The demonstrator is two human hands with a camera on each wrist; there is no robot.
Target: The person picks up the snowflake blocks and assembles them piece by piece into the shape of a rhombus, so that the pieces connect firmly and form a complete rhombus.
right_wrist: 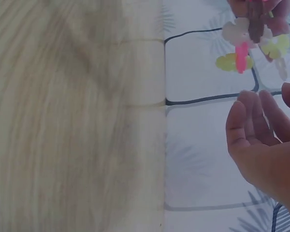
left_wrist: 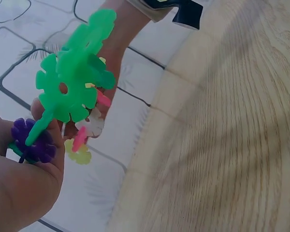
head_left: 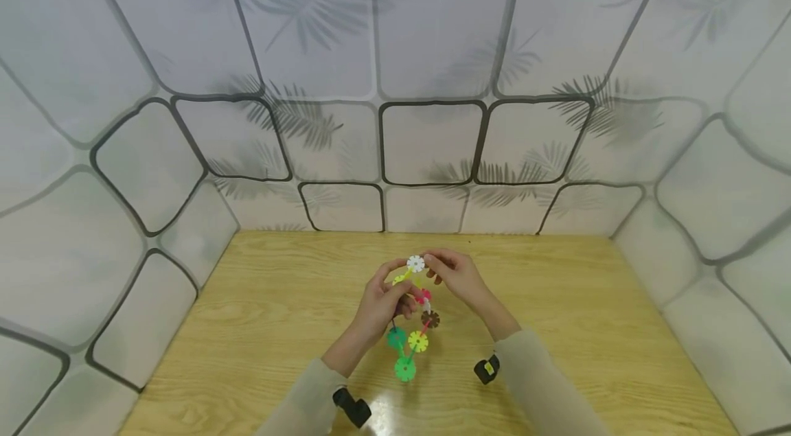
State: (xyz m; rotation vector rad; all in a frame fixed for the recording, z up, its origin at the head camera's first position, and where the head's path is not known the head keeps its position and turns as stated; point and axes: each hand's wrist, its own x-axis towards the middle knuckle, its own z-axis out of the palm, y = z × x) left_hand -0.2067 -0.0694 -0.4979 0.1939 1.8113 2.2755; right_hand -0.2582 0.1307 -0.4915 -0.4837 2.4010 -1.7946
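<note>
A looped chain of notched plastic flower discs hangs in front of me, its discs slotted edge to edge. My left hand (head_left: 378, 302) grips it, with a purple disc (left_wrist: 34, 140) between thumb and fingers in the left wrist view. Below that hand dangle a light green disc (head_left: 404, 369), a yellow disc (head_left: 418, 341) and a brown disc (head_left: 430, 318). A white disc (head_left: 415, 264) tops the chain. My right hand (head_left: 456, 276) is beside this white disc. In the right wrist view its fingers (right_wrist: 253, 116) bend loosely, with nothing seen between them and the chain apart from them.
A wooden table (head_left: 278, 299) lies beneath both hands. Patterned cloth walls (head_left: 432, 147) with dark outlines and leaf prints rise behind it and on both sides. Black wrist straps (head_left: 352, 407) sit at the sleeves.
</note>
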